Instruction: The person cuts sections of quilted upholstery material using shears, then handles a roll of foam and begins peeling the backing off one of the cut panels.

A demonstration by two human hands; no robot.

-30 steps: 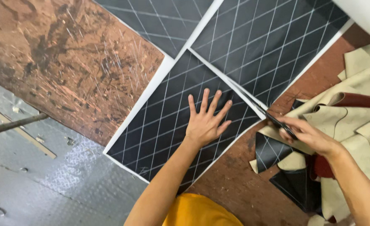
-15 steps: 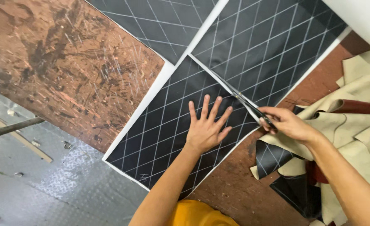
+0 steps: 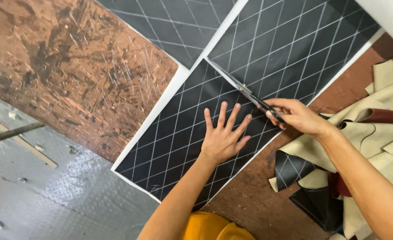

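Observation:
A black sheet with a white diamond grid (image 3: 170, 138) lies on the worn brown worktable (image 3: 72, 75). My left hand (image 3: 223, 138) rests flat on it with fingers spread. My right hand (image 3: 296, 116) grips a pair of scissors (image 3: 243, 89), whose blades lie along the seam between this sheet and a larger black gridded sheet (image 3: 290, 49) beyond it. The blades point up and left toward the top of the seam.
A third gridded sheet (image 3: 178, 22) lies at the top. Beige and dark red leather scraps (image 3: 383, 129) pile at the right, with small black gridded offcuts (image 3: 294, 169) beneath. A grey patterned floor (image 3: 41, 200) and a metal bar (image 3: 10, 133) show at lower left.
My right hand has carried the scissors up and left along the seam between the two sheets. My left hand stays pressed flat on the sheet, and the view has shifted slightly.

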